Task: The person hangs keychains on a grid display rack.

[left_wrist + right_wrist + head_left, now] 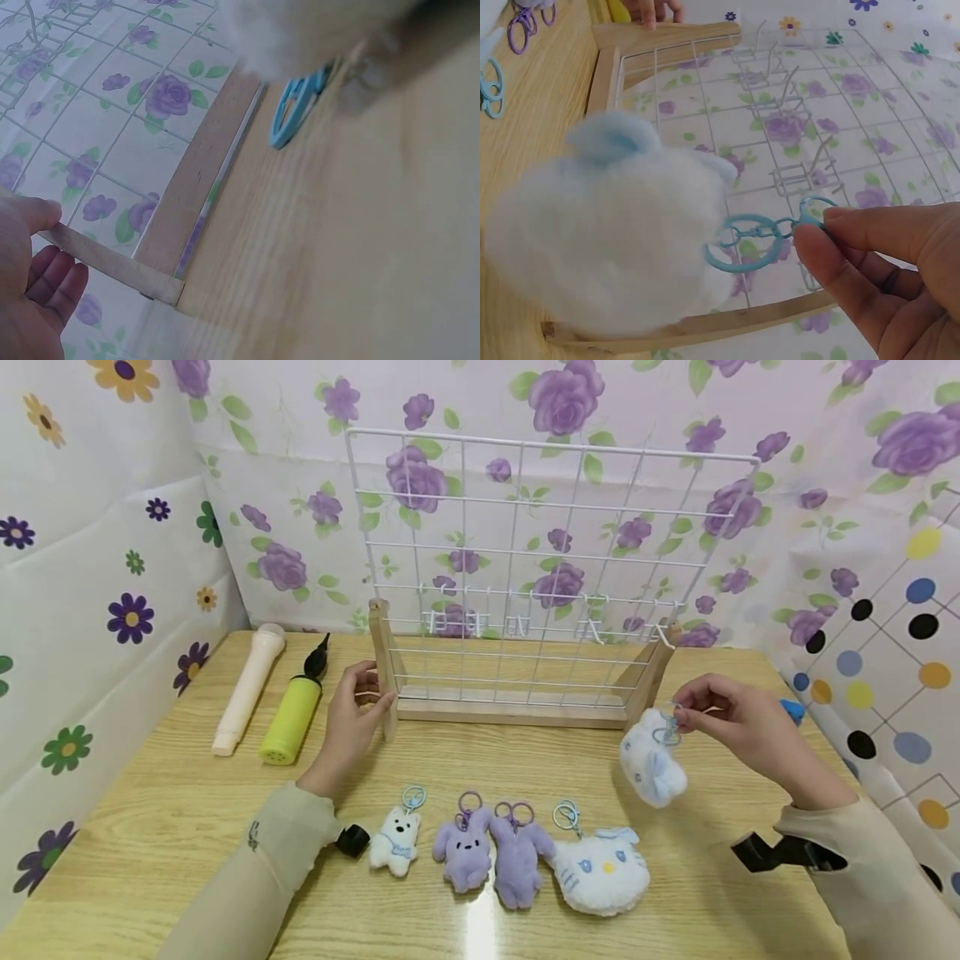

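My right hand (pixel 723 718) pinches the light-blue clasp (pixel 810 212) of a white plush keychain (pixel 648 760) between thumb and forefinger. The plush hangs tilted beside the right end of a white wire grid rack (pixel 517 552) with a wooden stand. My left hand (pixel 354 714) holds the stand's left wooden post (pixel 384 668), thumb on one side and fingers on the other. In front lie a small white bear keychain (pixel 395 842), two purple plush keychains (pixel 463 856) and a white cat-head keychain (pixel 602 870). Several white hooks (pixel 517 625) hang on the grid.
To the left lie a pale pink microphone-shaped object (pixel 250 693) and a yellow-green hand pump (pixel 291 718) with a black nozzle. A small blue object (pixel 792 712) shows behind my right wrist. Flowered cloth (pixel 285 485) stands behind the wooden table (pixel 150 860).
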A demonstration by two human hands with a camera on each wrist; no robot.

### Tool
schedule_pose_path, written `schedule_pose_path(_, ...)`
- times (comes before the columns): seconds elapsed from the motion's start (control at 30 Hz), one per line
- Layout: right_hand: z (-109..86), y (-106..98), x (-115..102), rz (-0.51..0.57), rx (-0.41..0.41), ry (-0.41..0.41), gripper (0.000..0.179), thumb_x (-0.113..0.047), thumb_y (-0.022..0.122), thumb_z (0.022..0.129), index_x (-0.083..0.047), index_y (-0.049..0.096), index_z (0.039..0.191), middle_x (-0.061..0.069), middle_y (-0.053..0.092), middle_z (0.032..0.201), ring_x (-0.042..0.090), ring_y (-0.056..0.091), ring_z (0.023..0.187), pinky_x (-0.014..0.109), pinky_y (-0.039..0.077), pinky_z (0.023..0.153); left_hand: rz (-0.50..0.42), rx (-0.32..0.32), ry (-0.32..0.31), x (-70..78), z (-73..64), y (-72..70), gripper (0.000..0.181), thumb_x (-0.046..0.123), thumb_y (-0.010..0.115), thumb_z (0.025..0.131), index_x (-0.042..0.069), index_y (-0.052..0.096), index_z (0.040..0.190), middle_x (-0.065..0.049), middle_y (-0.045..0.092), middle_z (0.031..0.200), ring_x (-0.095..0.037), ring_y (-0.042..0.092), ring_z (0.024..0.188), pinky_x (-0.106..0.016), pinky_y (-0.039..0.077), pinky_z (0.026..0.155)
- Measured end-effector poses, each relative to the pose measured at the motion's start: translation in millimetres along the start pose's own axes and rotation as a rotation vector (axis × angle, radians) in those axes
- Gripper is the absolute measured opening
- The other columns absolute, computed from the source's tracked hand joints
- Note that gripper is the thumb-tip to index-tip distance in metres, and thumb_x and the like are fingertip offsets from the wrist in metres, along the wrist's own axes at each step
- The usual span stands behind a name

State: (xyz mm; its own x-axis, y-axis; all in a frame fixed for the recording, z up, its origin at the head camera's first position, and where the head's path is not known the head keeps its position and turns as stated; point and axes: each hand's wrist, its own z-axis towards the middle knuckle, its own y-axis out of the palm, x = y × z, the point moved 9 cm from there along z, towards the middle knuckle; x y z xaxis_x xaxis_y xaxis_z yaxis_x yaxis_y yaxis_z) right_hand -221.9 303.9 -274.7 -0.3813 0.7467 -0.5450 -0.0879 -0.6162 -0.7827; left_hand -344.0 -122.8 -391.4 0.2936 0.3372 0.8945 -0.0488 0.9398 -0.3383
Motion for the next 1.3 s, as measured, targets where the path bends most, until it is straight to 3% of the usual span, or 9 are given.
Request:
schedule_pose_path(0.2, 8.4, -7.6, -2.3, -0.003, 0.059, 0.026, 0.009, -0.010, 0.063, 0.093, -0.006, 0.063, 0.100, -0.002, 0.066, 0.082, -0.003, 0.064, 0.070, 0.010, 0.052, 0.067, 0.000, 0.003, -0.008, 1.2, 0.0, -0.8, 0.052, 0.014, 0.062, 0.094, 0.006, 0.039, 0.140, -0.018, 0.052, 0.123, -0.025, 0.054, 0.106, -0.014, 0.043, 0.085)
schedule_pose_path(0.3, 11.7, -11.2, -2.9, 0.018, 0.088, 0.026, 0.009, -0.009, 0.062, 0.093, -0.004, 0.063, 0.100, -0.006, 0.066, 0.082, -0.004, 0.064, 0.070, 0.010, 0.052, 0.067, -0.006, -0.006, -0.033, 3.0, -1.2, -0.9, 0.053, 0.013, 0.061, 0.094, 0.005, 0.038, 0.141, -0.019, 0.051, 0.126, -0.027, 0.053, 0.108, -0.012, 0.042, 0.084)
schedule_pose_path(0.6, 21.7, -22.4, -3.4, 0.058, 0.210, 0.066, 0.012, -0.007, 0.064, 0.092, -0.003, 0.065, 0.102, -0.025, 0.061, 0.082, -0.004, 0.064, 0.069, 0.012, 0.052, 0.063, -0.008, -0.021, -0.063, 30.7, -12.8, -3.7, 0.052, 0.005, 0.058, 0.095, -0.001, 0.035, 0.141, -0.025, 0.048, 0.127, -0.032, 0.052, 0.110, -0.010, 0.042, 0.083)
schedule_pose_path(0.7, 24.3, -25.5, -2.9, 0.075, 0.236, 0.060, 0.015, -0.006, 0.063, 0.092, -0.001, 0.064, 0.105, -0.026, 0.061, 0.083, -0.005, 0.064, 0.069, 0.011, 0.051, 0.063, -0.008, -0.020, -0.053, 34.0, -13.4, -3.7, 0.052, 0.004, 0.058, 0.094, -0.002, 0.035, 0.140, -0.025, 0.048, 0.126, -0.032, 0.052, 0.110, -0.015, 0.043, 0.087)
schedule_pose_path(0.87, 26.9, -29.2, 0.1, 0.111, 0.278, 0.060, 0.016, -0.005, 0.061, 0.093, 0.003, 0.062, 0.107, -0.025, 0.060, 0.086, -0.007, 0.062, 0.071, 0.010, 0.051, 0.063, -0.021, -0.021, -0.048, 34.3, -12.6, -2.4, 0.051, 0.003, 0.059, 0.094, -0.002, 0.036, 0.140, -0.026, 0.049, 0.126, -0.032, 0.052, 0.111, -0.034, 0.045, 0.096)
schedule_pose_path(1.07, 30.4, -30.5, 5.0, 0.133, 0.307, 0.092, 0.018, -0.010, 0.060, 0.094, 0.001, 0.062, 0.108, -0.023, 0.061, 0.084, -0.006, 0.063, 0.071, 0.010, 0.051, 0.064, -0.024, -0.017, -0.053, 30.1, -10.9, -3.3, 0.051, 0.004, 0.059, 0.094, -0.002, 0.037, 0.139, -0.025, 0.049, 0.125, -0.030, 0.052, 0.109, -0.016, 0.043, 0.087)
schedule_pose_path(1.13, 32.2, -29.6, 6.3, 0.138, 0.305, 0.102, 0.019, -0.012, 0.060, 0.095, 0.000, 0.062, 0.109, -0.023, 0.061, 0.083, -0.005, 0.063, 0.071, 0.011, 0.051, 0.064, -0.026, -0.018, -0.052, 29.8, -10.8, -3.3, 0.051, 0.004, 0.059, 0.094, -0.002, 0.037, 0.139, -0.025, 0.049, 0.125, -0.030, 0.052, 0.109, -0.017, 0.043, 0.087)
schedule_pose_path(1.3, 36.0, -26.8, 9.4, 0.176, 0.307, 0.117, 0.020, -0.013, 0.060, 0.095, 0.002, 0.061, 0.109, -0.022, 0.062, 0.083, -0.004, 0.064, 0.071, 0.012, 0.053, 0.066, -0.027, -0.018, -0.045, 31.5, -11.0, -3.4, 0.051, 0.002, 0.059, 0.093, -0.003, 0.036, 0.139, -0.027, 0.049, 0.125, -0.034, 0.052, 0.109, -0.040, 0.045, 0.097)
